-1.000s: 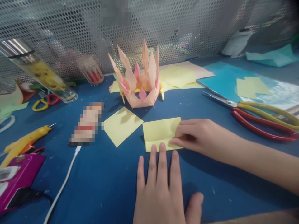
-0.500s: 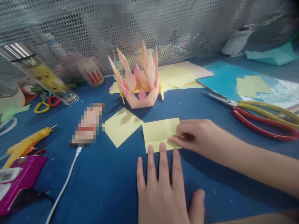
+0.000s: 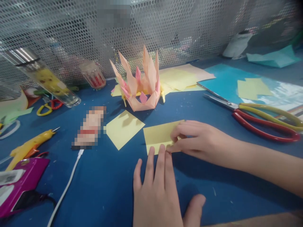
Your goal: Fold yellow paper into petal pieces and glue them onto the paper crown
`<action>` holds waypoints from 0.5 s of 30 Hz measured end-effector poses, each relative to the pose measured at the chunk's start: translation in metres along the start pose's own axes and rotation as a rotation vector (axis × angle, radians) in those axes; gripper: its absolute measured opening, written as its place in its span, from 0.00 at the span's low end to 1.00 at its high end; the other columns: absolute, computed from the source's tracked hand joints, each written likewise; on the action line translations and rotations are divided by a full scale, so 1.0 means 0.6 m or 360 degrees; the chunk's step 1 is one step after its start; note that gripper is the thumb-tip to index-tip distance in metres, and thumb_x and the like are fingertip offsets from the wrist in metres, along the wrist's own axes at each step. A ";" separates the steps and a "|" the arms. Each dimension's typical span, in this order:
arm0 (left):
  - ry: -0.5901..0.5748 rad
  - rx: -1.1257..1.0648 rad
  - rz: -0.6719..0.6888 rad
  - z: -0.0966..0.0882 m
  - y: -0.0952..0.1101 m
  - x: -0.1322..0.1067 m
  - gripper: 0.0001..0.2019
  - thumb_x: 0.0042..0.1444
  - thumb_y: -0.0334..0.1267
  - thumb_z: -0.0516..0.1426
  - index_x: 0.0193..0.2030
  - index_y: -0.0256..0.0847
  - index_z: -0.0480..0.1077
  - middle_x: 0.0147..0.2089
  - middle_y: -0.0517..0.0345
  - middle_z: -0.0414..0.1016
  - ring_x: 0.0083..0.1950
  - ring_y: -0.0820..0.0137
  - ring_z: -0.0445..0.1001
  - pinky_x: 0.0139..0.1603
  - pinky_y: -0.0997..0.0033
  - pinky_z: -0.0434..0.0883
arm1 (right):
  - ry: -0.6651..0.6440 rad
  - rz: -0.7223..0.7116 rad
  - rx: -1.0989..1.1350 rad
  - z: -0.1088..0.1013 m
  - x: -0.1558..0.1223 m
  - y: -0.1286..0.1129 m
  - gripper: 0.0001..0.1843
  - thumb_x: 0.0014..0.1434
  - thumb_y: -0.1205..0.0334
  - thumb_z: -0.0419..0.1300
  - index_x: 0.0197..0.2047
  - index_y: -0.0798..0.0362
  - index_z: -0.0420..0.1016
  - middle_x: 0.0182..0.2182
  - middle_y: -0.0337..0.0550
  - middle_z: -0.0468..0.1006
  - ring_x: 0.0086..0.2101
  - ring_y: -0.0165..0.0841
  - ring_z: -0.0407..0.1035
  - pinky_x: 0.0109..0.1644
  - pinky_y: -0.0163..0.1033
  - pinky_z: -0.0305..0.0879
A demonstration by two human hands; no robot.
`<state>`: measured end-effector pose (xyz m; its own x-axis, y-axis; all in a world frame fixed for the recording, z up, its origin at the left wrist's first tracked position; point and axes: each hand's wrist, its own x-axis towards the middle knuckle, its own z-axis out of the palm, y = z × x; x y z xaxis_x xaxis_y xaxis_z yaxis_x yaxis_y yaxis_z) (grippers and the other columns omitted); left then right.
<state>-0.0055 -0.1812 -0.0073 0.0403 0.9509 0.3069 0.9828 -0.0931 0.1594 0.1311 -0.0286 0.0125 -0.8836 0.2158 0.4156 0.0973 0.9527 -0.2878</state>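
A folded yellow paper (image 3: 157, 135) lies on the blue table (image 3: 106, 189) in front of me. My left hand (image 3: 158, 189) rests flat, fingers stretched out, with its fingertips pressing the paper's near folded edge. My right hand (image 3: 196, 140) reaches in from the right, fingers curled and pinched on the paper's right end, covering that part. A loose yellow square (image 3: 124, 127) lies just left of the folded paper. Behind both stands a pink and peach paper crown (image 3: 140, 85).
Large red-and-yellow scissors (image 3: 260, 121) lie at the right beside a light blue sheet (image 3: 224, 82). Yellow sheets (image 3: 180, 77) are stacked behind the crown. At the left are a yellow glue gun (image 3: 30, 145), a magenta box (image 3: 21, 179), a white cable (image 3: 66, 186), a bottle (image 3: 44, 78) and a mesh wall (image 3: 165, 25).
My right hand has slid left along the folded paper, covering more of it. My left hand's fingers have drawn together and shifted slightly left at the near edge.
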 end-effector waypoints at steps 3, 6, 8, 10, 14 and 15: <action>-0.0019 0.0000 0.0043 -0.001 -0.006 -0.002 0.28 0.64 0.50 0.41 0.64 0.32 0.54 0.67 0.47 0.60 0.66 0.56 0.60 0.59 0.46 0.61 | 0.0015 0.0085 0.0185 0.001 -0.002 0.006 0.16 0.61 0.76 0.51 0.39 0.52 0.79 0.35 0.45 0.68 0.34 0.28 0.63 0.38 0.33 0.61; -0.0024 0.0041 0.0070 -0.001 -0.008 -0.004 0.28 0.62 0.45 0.43 0.64 0.29 0.53 0.66 0.43 0.60 0.67 0.55 0.59 0.59 0.45 0.62 | -0.0012 0.0037 0.0232 0.001 -0.004 0.010 0.16 0.62 0.75 0.52 0.40 0.50 0.79 0.35 0.44 0.68 0.34 0.28 0.62 0.38 0.33 0.60; -0.0028 0.0070 0.0078 -0.001 -0.007 -0.004 0.28 0.61 0.45 0.45 0.63 0.28 0.53 0.66 0.40 0.61 0.67 0.54 0.59 0.58 0.44 0.63 | -0.0074 -0.0024 0.0139 -0.004 -0.004 0.012 0.16 0.63 0.73 0.52 0.41 0.49 0.80 0.34 0.44 0.69 0.33 0.29 0.60 0.39 0.36 0.59; -0.0034 0.0081 0.0080 -0.002 -0.007 -0.004 0.28 0.61 0.46 0.46 0.63 0.28 0.54 0.65 0.39 0.61 0.67 0.54 0.60 0.58 0.43 0.64 | -0.0160 -0.0068 0.0055 -0.014 -0.003 0.012 0.17 0.63 0.74 0.51 0.41 0.49 0.80 0.33 0.44 0.71 0.33 0.31 0.59 0.38 0.37 0.58; -0.0018 0.0078 0.0105 -0.004 -0.011 -0.002 0.28 0.61 0.47 0.47 0.61 0.28 0.55 0.64 0.36 0.62 0.66 0.52 0.61 0.57 0.42 0.65 | -0.0260 -0.0094 0.0022 -0.040 -0.003 0.016 0.21 0.60 0.77 0.49 0.38 0.48 0.80 0.33 0.44 0.73 0.33 0.32 0.59 0.38 0.38 0.58; -0.0007 0.0071 0.0132 -0.004 -0.012 -0.001 0.28 0.61 0.46 0.47 0.61 0.27 0.55 0.64 0.35 0.63 0.65 0.51 0.61 0.56 0.43 0.65 | -0.0258 -0.0086 0.0008 -0.045 -0.004 0.018 0.21 0.59 0.78 0.49 0.34 0.49 0.80 0.33 0.44 0.73 0.33 0.32 0.59 0.38 0.38 0.58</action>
<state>-0.0131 -0.1820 -0.0062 0.1227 0.9418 0.3131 0.9831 -0.1585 0.0915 0.1468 -0.0131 0.0314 -0.9499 0.1263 0.2860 0.0455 0.9609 -0.2731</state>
